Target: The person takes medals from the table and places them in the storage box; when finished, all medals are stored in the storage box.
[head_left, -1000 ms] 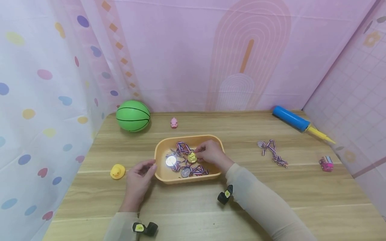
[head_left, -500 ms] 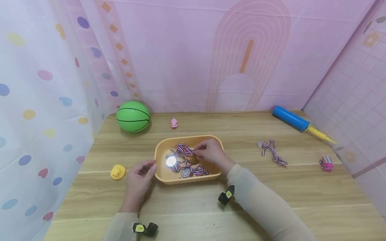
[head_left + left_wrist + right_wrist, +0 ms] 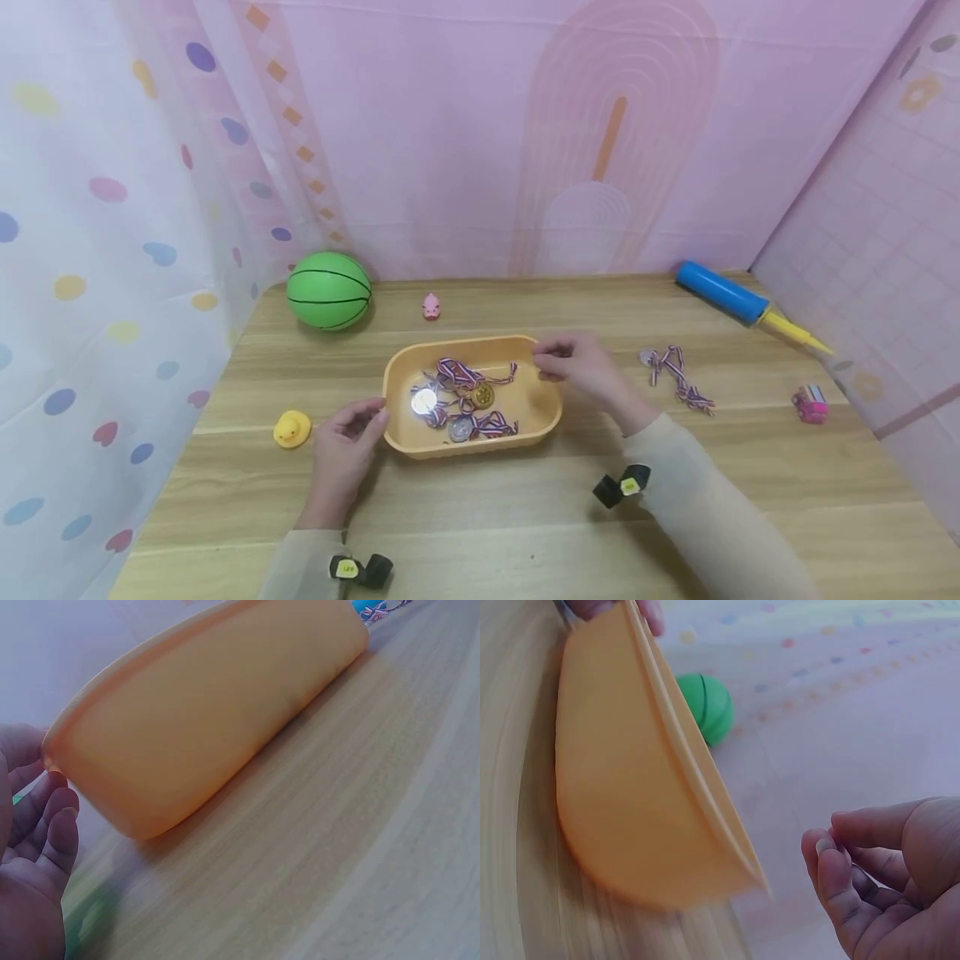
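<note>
An orange plastic basin (image 3: 540,404) stands on the table, holding a gold medal (image 3: 483,396) and silver medals (image 3: 461,429) with red, white and blue ribbons. My left hand (image 3: 348,446) pinches the basin's left rim between thumb and fingers, as the left wrist view shows at close range. Over the basin's right end my right hand (image 3: 581,371) hovers with loosely bent fingers. In the right wrist view nothing shows between those fingers (image 3: 836,877), and they are apart from the rim. Another silver medal (image 3: 647,359) lies on the table right of the basin, its ribbon (image 3: 678,379) trailing forward.
A green ball (image 3: 328,292) and a pink pig toy (image 3: 431,307) sit along the back. Left of the basin is a yellow rubber duck (image 3: 292,429). A blue pump (image 3: 720,292) and a pink toy vehicle (image 3: 811,404) lie on the right. Curtains enclose the table (image 3: 465,525).
My right hand has let go of the gold medal, which now lies in the basin, and has moved right and up to the basin's right rim. The left hand has stayed put.
</note>
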Tool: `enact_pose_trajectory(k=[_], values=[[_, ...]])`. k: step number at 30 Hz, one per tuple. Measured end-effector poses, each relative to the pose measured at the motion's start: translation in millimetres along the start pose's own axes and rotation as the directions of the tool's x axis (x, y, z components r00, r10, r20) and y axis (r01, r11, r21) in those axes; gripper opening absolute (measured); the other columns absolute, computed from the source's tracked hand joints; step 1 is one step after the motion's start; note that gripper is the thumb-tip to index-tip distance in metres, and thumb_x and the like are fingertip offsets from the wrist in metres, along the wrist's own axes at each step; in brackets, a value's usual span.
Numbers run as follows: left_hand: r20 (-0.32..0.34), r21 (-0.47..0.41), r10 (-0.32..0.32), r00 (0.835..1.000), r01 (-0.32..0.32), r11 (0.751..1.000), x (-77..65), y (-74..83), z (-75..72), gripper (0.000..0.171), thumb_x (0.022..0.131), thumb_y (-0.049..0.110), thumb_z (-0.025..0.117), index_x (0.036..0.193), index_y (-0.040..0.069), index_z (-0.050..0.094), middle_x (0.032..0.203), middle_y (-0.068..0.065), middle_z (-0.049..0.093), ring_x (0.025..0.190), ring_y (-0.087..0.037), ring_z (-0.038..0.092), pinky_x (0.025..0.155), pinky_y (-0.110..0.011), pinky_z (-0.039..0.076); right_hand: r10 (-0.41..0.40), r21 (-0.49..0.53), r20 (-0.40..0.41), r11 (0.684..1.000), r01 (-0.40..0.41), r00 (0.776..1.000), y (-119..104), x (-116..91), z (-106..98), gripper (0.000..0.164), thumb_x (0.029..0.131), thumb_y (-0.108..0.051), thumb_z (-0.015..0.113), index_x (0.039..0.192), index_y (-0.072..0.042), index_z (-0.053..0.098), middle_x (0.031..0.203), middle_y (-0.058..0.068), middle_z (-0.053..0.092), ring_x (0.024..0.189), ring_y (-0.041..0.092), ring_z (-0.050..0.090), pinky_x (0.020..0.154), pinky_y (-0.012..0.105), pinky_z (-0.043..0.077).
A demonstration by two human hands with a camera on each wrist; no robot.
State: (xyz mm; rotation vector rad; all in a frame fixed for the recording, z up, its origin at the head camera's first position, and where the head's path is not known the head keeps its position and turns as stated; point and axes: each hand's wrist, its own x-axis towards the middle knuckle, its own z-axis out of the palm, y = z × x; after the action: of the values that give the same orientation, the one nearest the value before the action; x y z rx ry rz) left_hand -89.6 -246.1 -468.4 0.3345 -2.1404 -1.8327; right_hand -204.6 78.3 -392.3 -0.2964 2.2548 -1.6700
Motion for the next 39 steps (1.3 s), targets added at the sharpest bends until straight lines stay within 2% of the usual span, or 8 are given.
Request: enact_pose_trajectory(k=[8,15,18,22,26,31,34,39], values=[[-0.002,-0.009,0.004,1.000,-0.004,1.000,1.7,-1.6,-0.3,0.024,0.087,0.012,0.072,0.107,-0.001,0.068,0.096,-0.004,0.068,0.089,-0.015,0.060,0.075,-0.018,0.050,0.028,-0.121,-0.130,0.992,-0.044,0.991,21,-29,-60,0.029,0.093,-0.016,0.065,0.114,0.003,0.064,0.110,0.025,0.064,0.083,0.018,0.067,0.077,0.032,0.056],[0.006,0.016,-0.007,1.000,0.007,1.000,1.2,-1.5,-1.5,0.025,0.088,0.016,0.072,0.108,0.002,0.068,0.100,-0.007,0.067,0.092,-0.015,0.059,0.077,-0.018,0.050,0.091,-0.174,-0.186,0.977,-0.124,0.978,37,-42,-98,0.038,0.096,-0.023,0.060,0.123,0.004,0.059,0.117,0.025,0.061,0.093,0.024,0.065,0.084,0.039,0.054],[0.004,0.015,-0.007,1.000,0.007,1.000,1.4,-2.3,-1.7,0.025,0.088,0.016,0.071,0.108,0.002,0.068,0.102,-0.009,0.067,0.093,-0.016,0.059,0.077,-0.018,0.050,0.111,-0.182,-0.218,0.971,-0.152,0.970,41,-45,-111,0.040,0.096,-0.025,0.060,0.125,0.003,0.058,0.115,0.024,0.063,0.096,0.029,0.064,0.071,0.034,0.054],[0.003,0.006,0.002,1.000,-0.002,1.000,1.7,-3.6,-1.6,0.024,0.088,0.015,0.072,0.108,0.003,0.068,0.101,-0.009,0.067,0.092,-0.015,0.060,0.076,-0.018,0.051,0.099,-0.210,-0.263,0.965,-0.158,0.960,46,-44,-125,0.041,0.094,-0.026,0.062,0.123,0.002,0.060,0.112,0.022,0.065,0.093,0.023,0.063,0.060,0.029,0.048],[0.001,0.000,0.013,1.000,-0.013,1.000,2.2,-4.6,-1.3,0.023,0.087,0.014,0.072,0.107,0.002,0.069,0.099,-0.008,0.067,0.090,-0.016,0.060,0.075,-0.018,0.051,0.060,-0.295,-0.293,0.944,-0.150,0.954,49,-42,-134,0.038,0.094,-0.025,0.063,0.121,0.002,0.062,0.116,0.020,0.064,0.097,0.023,0.057,0.078,0.031,0.047],[0.003,0.000,0.024,1.000,-0.024,1.000,2.2,-4.4,-1.1,0.023,0.087,0.014,0.073,0.106,0.002,0.069,0.099,-0.008,0.068,0.089,-0.015,0.060,0.074,-0.019,0.051,0.045,-0.349,-0.305,0.924,-0.156,0.951,54,-40,-140,0.038,0.094,-0.027,0.063,0.119,0.001,0.063,0.118,0.022,0.063,0.111,0.032,0.053,0.094,0.044,0.039],[0.008,0.003,0.030,1.000,-0.030,1.000,1.8,-3.7,-1.3,0.024,0.087,0.014,0.072,0.106,0.001,0.069,0.099,-0.009,0.068,0.089,-0.015,0.060,0.074,-0.019,0.050,0.038,-0.371,-0.312,0.915,-0.159,0.949,59,-39,-142,0.040,0.094,-0.029,0.063,0.121,0.001,0.062,0.118,0.022,0.063,0.112,0.034,0.053,0.097,0.048,0.039],[0.007,0.005,0.032,0.999,-0.032,0.999,2.0,-3.2,-1.8,0.025,0.087,0.015,0.072,0.107,0.000,0.068,0.098,-0.007,0.068,0.088,-0.014,0.060,0.073,-0.018,0.050,-0.020,-0.424,-0.352,0.895,-0.140,0.936,69,-38,-146,0.040,0.092,-0.030,0.066,0.116,0.001,0.066,0.112,0.021,0.067,0.106,0.032,0.058,0.093,0.046,0.043]])
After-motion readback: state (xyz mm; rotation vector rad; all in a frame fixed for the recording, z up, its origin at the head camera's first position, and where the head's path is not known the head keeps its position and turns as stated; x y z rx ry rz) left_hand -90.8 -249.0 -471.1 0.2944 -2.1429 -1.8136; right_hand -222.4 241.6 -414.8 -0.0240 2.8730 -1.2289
